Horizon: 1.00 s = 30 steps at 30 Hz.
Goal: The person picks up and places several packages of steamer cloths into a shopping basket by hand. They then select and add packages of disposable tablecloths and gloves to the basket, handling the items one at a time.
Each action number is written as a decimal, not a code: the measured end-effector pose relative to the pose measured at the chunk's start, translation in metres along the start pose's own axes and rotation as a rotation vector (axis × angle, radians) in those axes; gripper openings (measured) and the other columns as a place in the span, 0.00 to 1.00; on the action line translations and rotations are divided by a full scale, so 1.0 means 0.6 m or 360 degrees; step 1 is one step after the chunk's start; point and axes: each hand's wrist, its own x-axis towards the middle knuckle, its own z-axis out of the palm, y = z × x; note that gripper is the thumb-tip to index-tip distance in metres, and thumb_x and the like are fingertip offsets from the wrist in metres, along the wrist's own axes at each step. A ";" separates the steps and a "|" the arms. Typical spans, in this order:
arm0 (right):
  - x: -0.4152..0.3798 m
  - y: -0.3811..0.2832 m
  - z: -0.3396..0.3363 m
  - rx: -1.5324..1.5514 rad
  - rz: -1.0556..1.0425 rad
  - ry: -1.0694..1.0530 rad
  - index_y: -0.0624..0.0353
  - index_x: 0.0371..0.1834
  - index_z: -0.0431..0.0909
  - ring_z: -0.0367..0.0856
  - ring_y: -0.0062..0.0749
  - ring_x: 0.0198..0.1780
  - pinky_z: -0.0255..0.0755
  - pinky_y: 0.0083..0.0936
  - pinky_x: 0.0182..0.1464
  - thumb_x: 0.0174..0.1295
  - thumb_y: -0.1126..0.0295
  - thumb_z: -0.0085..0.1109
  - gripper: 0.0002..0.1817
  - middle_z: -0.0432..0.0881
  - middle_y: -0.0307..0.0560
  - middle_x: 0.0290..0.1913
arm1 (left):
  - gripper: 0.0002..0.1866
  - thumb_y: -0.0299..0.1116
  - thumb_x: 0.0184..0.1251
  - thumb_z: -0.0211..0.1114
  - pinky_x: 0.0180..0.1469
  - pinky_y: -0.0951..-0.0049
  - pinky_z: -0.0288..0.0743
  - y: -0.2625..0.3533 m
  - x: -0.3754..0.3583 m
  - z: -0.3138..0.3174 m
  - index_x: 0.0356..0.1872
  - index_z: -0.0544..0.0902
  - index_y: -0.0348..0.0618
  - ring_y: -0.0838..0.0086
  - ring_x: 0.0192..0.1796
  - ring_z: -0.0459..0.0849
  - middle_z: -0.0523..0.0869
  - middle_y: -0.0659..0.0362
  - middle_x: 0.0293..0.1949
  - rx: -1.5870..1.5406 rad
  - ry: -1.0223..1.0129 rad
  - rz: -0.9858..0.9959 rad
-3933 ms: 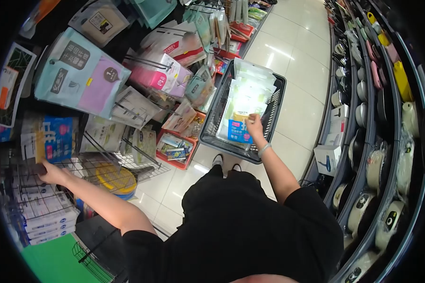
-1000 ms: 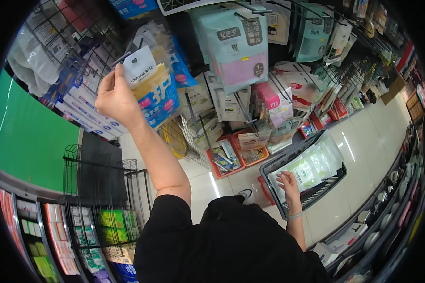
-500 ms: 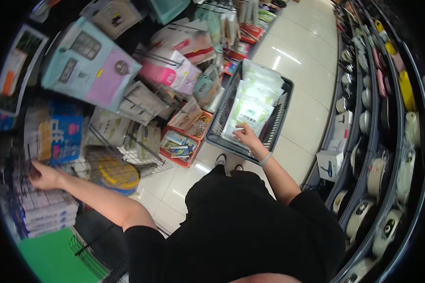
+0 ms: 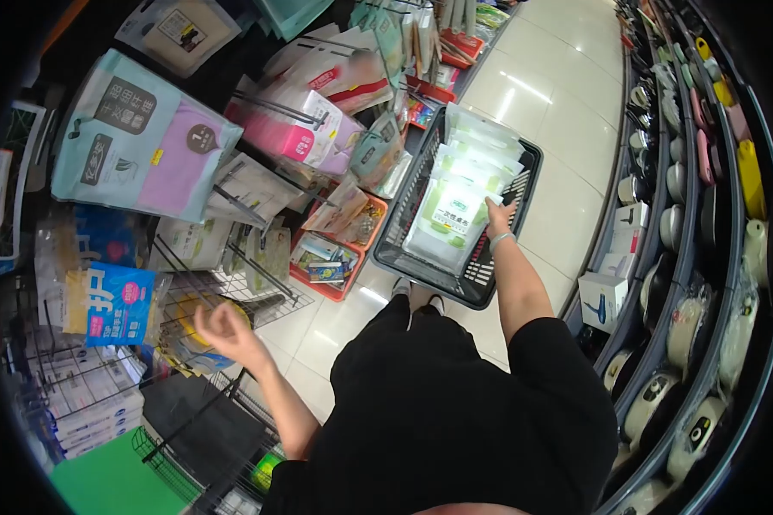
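Note:
A dark plastic shopping basket (image 4: pixel 386 250) on the floor holds several white-and-green packets of disposable tablecloths, leaning in an overlapping row. My right hand (image 4: pixel 500 220) is at the right edge of the front tablecloth packet (image 4: pixel 452 215), thumb and fingers closed on its upper corner. Over on the left, my left hand (image 4: pixel 225 335) hangs in the air with fingers loosely curved and apart, holding nothing visible. It is slightly blurred, in front of a wire rack (image 4: pixel 270 318). Nearest to it on the left is a blue-and-yellow hanging packet (image 4: pixel 118 305).
Hanging packages, including a large teal-and-lilac one (image 4: pixel 146 137), project on hooks along the left. Orange bins (image 4: pixel 339 287) of small goods sit low beside the basket. Shelves of pans (image 4: pixel 674 227) and boxes (image 4: pixel 603 300) line the right side of the tiled aisle (image 4: pixel 558 154).
My left hand has come away from the rack at far left and moved right, towards my body. My right hand has shifted from the packet's lower front to its right edge.

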 end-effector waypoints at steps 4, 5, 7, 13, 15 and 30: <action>0.019 0.026 -0.008 -0.0076 -0.0046 0.0207 0.61 0.71 0.47 0.74 0.42 0.56 0.67 0.32 0.58 0.49 0.71 0.70 0.48 0.72 0.59 0.58 | 0.22 0.22 0.64 0.60 0.44 0.81 0.70 -0.024 -0.040 0.009 0.58 0.66 0.36 0.80 0.36 0.77 0.81 0.60 0.32 -0.0048 -0.0291 -0.0198; 0.019 0.031 -0.016 -0.0083 -0.0050 0.0192 0.61 0.71 0.47 0.74 0.42 0.56 0.67 0.32 0.58 0.49 0.71 0.70 0.48 0.72 0.59 0.58 | 0.21 0.22 0.64 0.60 0.45 0.81 0.70 -0.025 -0.047 0.015 0.57 0.67 0.35 0.80 0.36 0.78 0.81 0.60 0.31 -0.0021 -0.0347 -0.0195; 0.016 0.039 -0.030 -0.0001 0.0009 -0.0235 0.63 0.68 0.58 0.75 0.38 0.54 0.69 0.31 0.55 0.51 0.72 0.68 0.40 0.75 0.56 0.55 | 0.17 0.22 0.63 0.60 0.42 0.80 0.71 -0.018 -0.060 0.032 0.53 0.71 0.35 0.79 0.34 0.79 0.82 0.60 0.29 -0.0058 -0.0498 -0.0243; 0.021 0.031 -0.030 -0.0552 -0.0104 0.0012 0.65 0.63 0.66 0.76 0.33 0.48 0.71 0.27 0.48 0.50 0.71 0.69 0.35 0.78 0.49 0.48 | 0.12 0.22 0.61 0.61 0.40 0.77 0.74 0.019 -0.108 0.080 0.47 0.77 0.37 0.78 0.33 0.81 0.84 0.59 0.30 -0.0051 -0.0895 -0.0179; 0.030 0.028 -0.018 -0.0631 -0.0029 -0.0018 0.66 0.60 0.68 0.76 0.33 0.47 0.71 0.28 0.48 0.50 0.71 0.69 0.32 0.78 0.49 0.46 | 0.12 0.22 0.60 0.61 0.40 0.74 0.75 0.033 -0.126 0.083 0.45 0.79 0.37 0.74 0.34 0.82 0.84 0.56 0.31 -0.0025 -0.1101 -0.0133; 0.045 0.012 -0.025 -0.1259 -0.0836 -0.0381 0.69 0.39 0.81 0.82 0.40 0.43 0.71 0.30 0.50 0.60 0.66 0.56 0.15 0.84 0.54 0.38 | 0.10 0.27 0.60 0.63 0.44 0.63 0.76 0.009 -0.173 0.052 0.42 0.80 0.38 0.55 0.41 0.83 0.84 0.49 0.38 0.0117 -0.1343 0.0374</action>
